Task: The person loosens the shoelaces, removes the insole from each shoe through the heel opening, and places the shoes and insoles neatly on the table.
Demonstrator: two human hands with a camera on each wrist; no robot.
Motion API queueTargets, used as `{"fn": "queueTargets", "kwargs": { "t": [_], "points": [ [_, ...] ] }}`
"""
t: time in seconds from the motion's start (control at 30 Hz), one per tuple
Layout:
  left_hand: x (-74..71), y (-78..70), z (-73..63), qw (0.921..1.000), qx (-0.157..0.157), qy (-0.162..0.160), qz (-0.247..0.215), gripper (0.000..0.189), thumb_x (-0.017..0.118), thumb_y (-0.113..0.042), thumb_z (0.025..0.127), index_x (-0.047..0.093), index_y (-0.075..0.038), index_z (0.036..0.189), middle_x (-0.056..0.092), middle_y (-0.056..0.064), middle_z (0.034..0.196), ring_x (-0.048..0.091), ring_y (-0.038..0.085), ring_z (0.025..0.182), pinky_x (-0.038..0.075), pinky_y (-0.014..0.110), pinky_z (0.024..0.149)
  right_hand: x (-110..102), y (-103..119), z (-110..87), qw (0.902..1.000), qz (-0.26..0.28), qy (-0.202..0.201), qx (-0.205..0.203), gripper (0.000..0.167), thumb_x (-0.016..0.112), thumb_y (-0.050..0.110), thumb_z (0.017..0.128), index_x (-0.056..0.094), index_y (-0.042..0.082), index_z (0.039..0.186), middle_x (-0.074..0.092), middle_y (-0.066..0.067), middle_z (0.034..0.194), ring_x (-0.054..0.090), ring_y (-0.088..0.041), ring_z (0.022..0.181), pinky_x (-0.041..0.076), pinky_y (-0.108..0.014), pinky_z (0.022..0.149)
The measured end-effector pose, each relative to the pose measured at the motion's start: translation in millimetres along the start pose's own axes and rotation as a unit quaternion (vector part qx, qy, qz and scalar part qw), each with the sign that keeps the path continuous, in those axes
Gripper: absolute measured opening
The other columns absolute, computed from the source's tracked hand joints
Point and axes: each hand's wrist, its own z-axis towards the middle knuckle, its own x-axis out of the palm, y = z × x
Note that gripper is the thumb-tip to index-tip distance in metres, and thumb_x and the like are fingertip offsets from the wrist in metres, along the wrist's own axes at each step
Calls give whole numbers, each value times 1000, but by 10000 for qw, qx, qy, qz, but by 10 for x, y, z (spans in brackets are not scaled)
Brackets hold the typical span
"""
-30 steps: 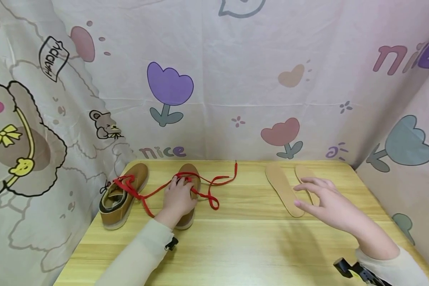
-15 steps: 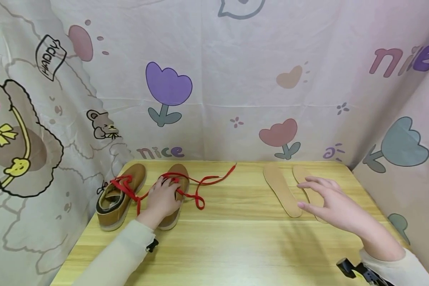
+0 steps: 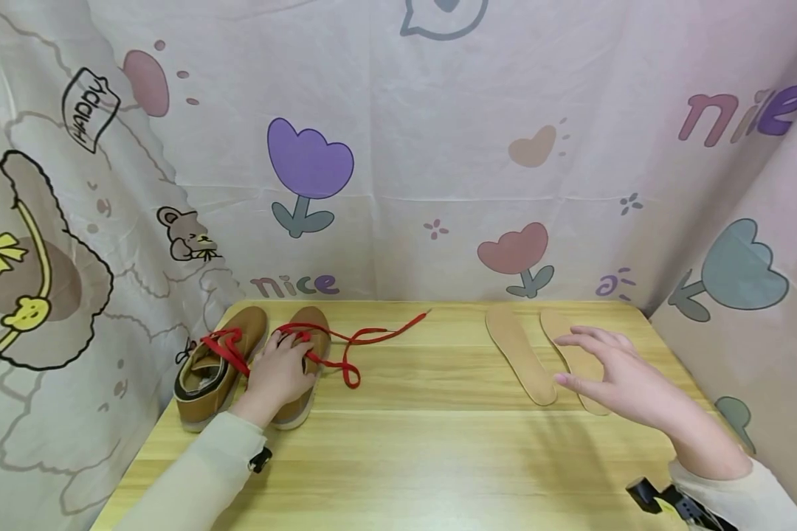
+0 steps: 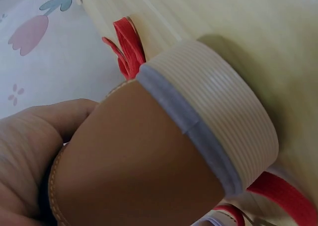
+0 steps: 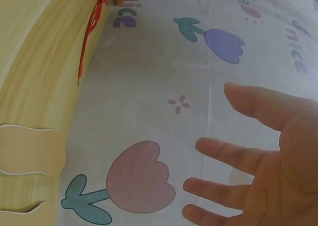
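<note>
In the head view two brown shoes with red laces stand side by side at the table's left. My left hand [image 3: 281,375] grips the inner shoe [image 3: 295,413] from above, fingers over its lacing; the left wrist view shows its brown heel [image 4: 134,156] and ribbed pale sole [image 4: 213,102] close up. The outer shoe [image 3: 202,405] is just left of the hand. A loose red lace [image 3: 372,341] trails right from the held shoe. My right hand [image 3: 624,383] hovers with fingers spread, holding nothing, near two tan insoles, the left insole [image 3: 521,358] and right insole [image 3: 553,323].
A wooden table [image 3: 405,457] bears all of these. A printed curtain [image 3: 405,147] rises right behind its back edge and closes in on both sides. Small black cameras sit at my wrists, one at the left cuff [image 3: 260,460].
My left hand has shifted the inner shoe leftward, nearer the outer shoe, and its trailing lace has slid along. The right hand stays nearly still above the insoles.
</note>
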Motion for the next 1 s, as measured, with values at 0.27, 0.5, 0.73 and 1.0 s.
{"fn": "queueTargets", "kwargs": {
  "t": [0.27, 0.5, 0.73, 1.0],
  "points": [
    [-32, 93, -30, 9999, 58, -85, 14, 58, 73, -29, 86, 61, -10, 139, 43, 29, 148, 24, 52, 141, 27, 71, 106, -45, -38, -1, 10000, -14, 39, 59, 69, 74, 51, 87, 54, 13, 141, 37, -26, 152, 30, -52, 133, 34, -80, 88],
    [-62, 176, -49, 9999, 53, -96, -69, 59, 75, -28, 85, 61, -8, 138, 42, 30, 149, 22, 53, 141, 27, 72, 106, -69, -76, -17, 9999, 56, 130, 48, 72, 73, 53, 87, 52, 14, 143, 34, -25, 154, 27, -51, 136, 33, -79, 90],
    [-58, 246, -24, 9997, 62, -174, -127, 59, 76, -28, 84, 62, -8, 137, 41, 32, 148, 22, 55, 140, 27, 73, 105, -104, -134, -42, 9999, 107, 102, 16, 73, 76, 51, 86, 51, 13, 144, 31, -25, 155, 25, -52, 136, 34, -77, 90],
    [-72, 303, -21, 9997, 101, -221, -42, 59, 78, -29, 83, 63, -8, 136, 40, 33, 148, 22, 57, 139, 28, 75, 103, -116, -202, -50, 9999, 107, 97, 14, 75, 79, 44, 85, 50, 11, 145, 31, -28, 155, 25, -53, 136, 33, -77, 90]
  ]
}}
